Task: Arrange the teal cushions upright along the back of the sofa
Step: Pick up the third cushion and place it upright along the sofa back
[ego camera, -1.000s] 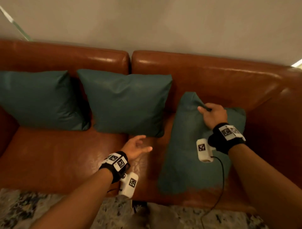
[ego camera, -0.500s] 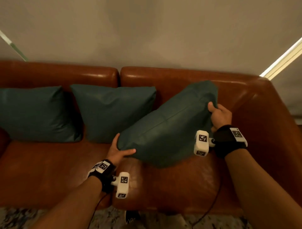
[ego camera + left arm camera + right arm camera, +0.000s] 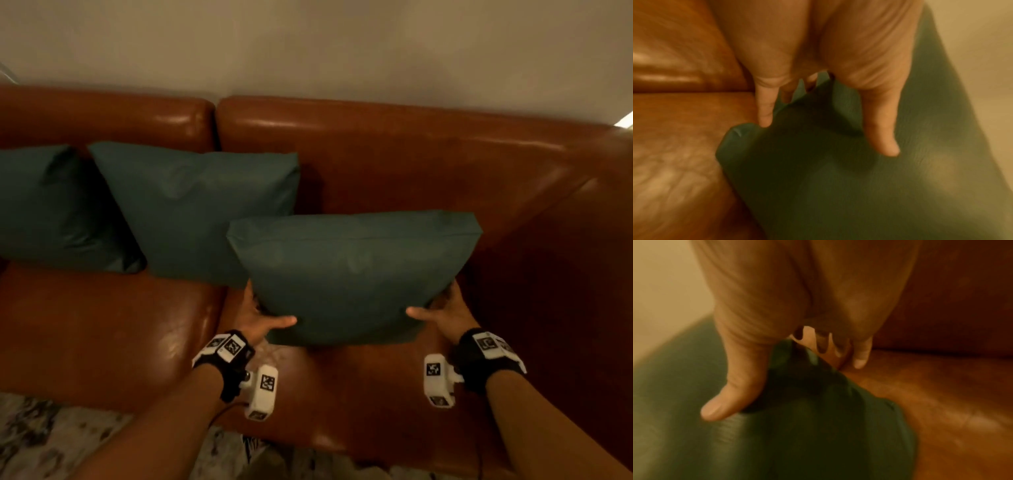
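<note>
Presently the square teal fabric cushion (image 3: 349, 274) is held upright over the brown leather sofa's (image 3: 428, 164) right seat, short of its back. Left hand (image 3: 255, 317) and right hand (image 3: 445, 313) pinch its lower corners, thumbs in front. Judged light, soft, yielding; corners suit.

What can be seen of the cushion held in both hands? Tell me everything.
The held cushion is teal, smooth and faintly shiny, rectangular and plump, with a seam along its top edge. It stands upright over the right seat of the sofa, short of the backrest. The left hand and right hand grip its lower corners, thumbs on the front. It overlaps the middle cushion in view.
</note>
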Available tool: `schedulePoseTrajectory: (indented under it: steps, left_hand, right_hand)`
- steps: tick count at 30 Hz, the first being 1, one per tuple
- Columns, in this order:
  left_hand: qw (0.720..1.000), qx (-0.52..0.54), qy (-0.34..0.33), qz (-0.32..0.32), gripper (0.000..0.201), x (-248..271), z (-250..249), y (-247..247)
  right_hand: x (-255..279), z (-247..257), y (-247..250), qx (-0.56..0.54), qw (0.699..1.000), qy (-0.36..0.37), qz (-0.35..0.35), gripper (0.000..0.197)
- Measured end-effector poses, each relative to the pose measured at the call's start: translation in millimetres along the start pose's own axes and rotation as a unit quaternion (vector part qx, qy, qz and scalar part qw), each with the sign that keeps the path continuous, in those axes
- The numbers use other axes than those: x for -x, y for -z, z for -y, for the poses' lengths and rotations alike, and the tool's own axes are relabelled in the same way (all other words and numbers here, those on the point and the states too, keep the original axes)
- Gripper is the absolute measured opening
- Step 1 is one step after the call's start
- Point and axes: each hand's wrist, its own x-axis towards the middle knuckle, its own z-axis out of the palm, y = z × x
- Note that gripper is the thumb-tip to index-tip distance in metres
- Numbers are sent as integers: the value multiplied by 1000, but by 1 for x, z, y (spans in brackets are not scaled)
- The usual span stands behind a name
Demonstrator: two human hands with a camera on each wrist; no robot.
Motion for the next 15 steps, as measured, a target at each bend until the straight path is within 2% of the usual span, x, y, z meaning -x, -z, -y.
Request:
schedulePoseTrajectory:
  steps: [2,4,6,8,11,15]
  left_hand:
    - [999,10,23,-37,130,-9,7,-12]
    - [997,8,47,-61,106,-20,5,-21]
    - [997,10,49,-66,87,-24,2,-27]
    - [997,13,36,-60,76,-19,-4,-38]
    - [999,19,4,-33,79,-17,-11,-67]
    - [999,26,-37,-4,89,-47,-39,-104]
  right_hand:
    - [-20,-5,4,52,998,1,20,133]
    - [-39,-6,6,57,998,-6,40,150]
    - [-54,-6,11,17,999,-2,39,148]
    - [-58,-8,24,-28,999,16,23,137]
    - [-55,-14,50,-42,998,47,-26,120]
    - [-74,-9,76,-51,995,73,-53,126]
